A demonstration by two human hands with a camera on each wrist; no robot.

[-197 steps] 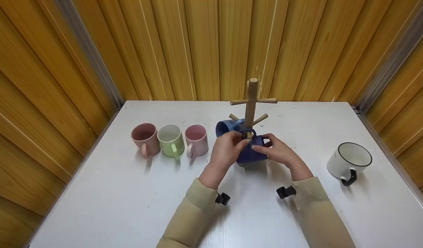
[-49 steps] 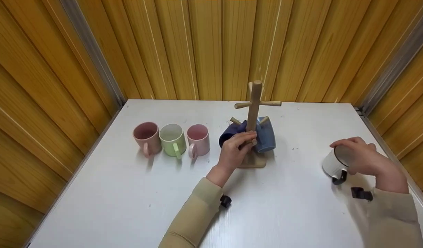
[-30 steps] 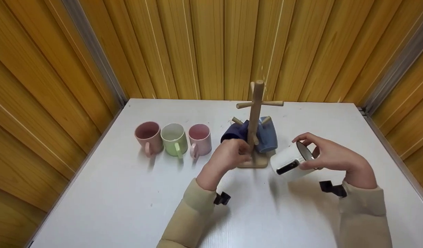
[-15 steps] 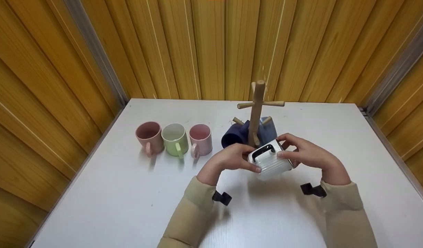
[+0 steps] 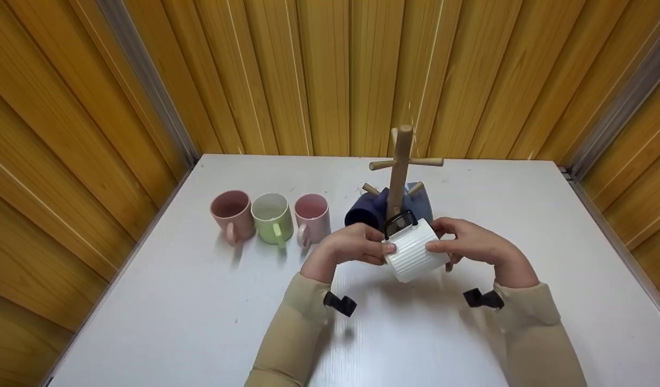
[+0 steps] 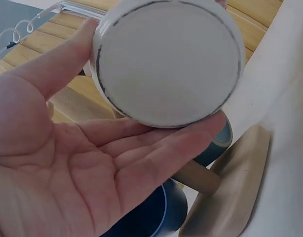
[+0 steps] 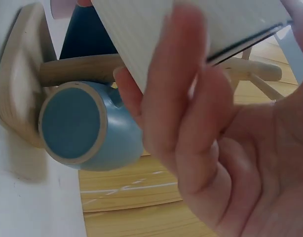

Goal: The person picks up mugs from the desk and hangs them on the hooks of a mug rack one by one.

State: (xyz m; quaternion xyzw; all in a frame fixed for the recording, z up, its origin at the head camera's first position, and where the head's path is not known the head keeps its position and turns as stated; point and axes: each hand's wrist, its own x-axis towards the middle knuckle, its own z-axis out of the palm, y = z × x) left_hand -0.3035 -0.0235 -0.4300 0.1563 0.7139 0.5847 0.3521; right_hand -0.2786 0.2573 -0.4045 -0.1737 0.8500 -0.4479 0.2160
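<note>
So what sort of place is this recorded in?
Probably a staged recording booth, not a kitchen: yellow-brown wood-grain panels on three sides, a plain white table and small black wrist-worn devices.

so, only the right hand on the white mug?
No, the head view shows the left hand and right hand both holding the white mug.

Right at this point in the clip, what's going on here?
A person's left hand and right hand together hold a white mug, tilted and off the table, in front of a wooden rack. Its black handle is turned toward the rack's post; whether a peg passes through it is unclear. A dark blue mug and a light blue mug hang on the rack. Three more, dusty red, green and pink, stand upright in a row to the left.
</note>
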